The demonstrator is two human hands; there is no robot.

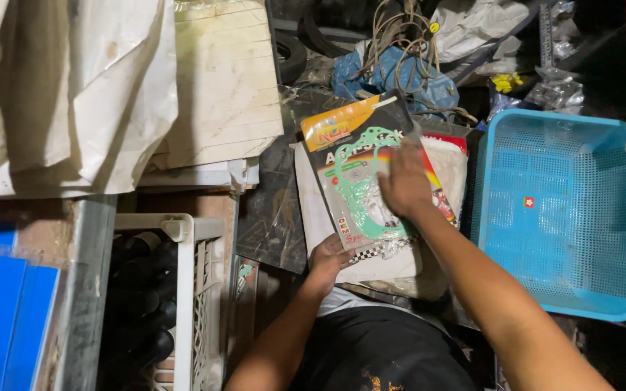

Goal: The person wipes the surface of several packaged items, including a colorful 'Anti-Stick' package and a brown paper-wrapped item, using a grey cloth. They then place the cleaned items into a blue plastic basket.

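A cluttered storage corner is seen from above, past the person's own forearms. A flat gasket packet [360, 170], clear plastic over a printed card with a green gasket outline and an orange top corner, is held tilted on top of a stack of similar flat packets [447, 163], just left of an empty blue plastic basket [566, 210].

The left hand [329, 257] is closed on the packet's lower edge, thumb on top, pinching it together with what seems to be the packet beneath. The right hand [403, 181] is laid flat and open on the packet's face, fingers spread, gripping nothing.

For this sorting step to go well, the lower edge is best kept pinched while the flat palm slides or steadies the top packet, so that the slippery sleeves are not fanned out or spilled off the stack.

To the left, a white slatted crate [201, 289] holds dark rubber parts. Beyond the stack, a blue plastic bag [393, 72] with tangled cords is seen.
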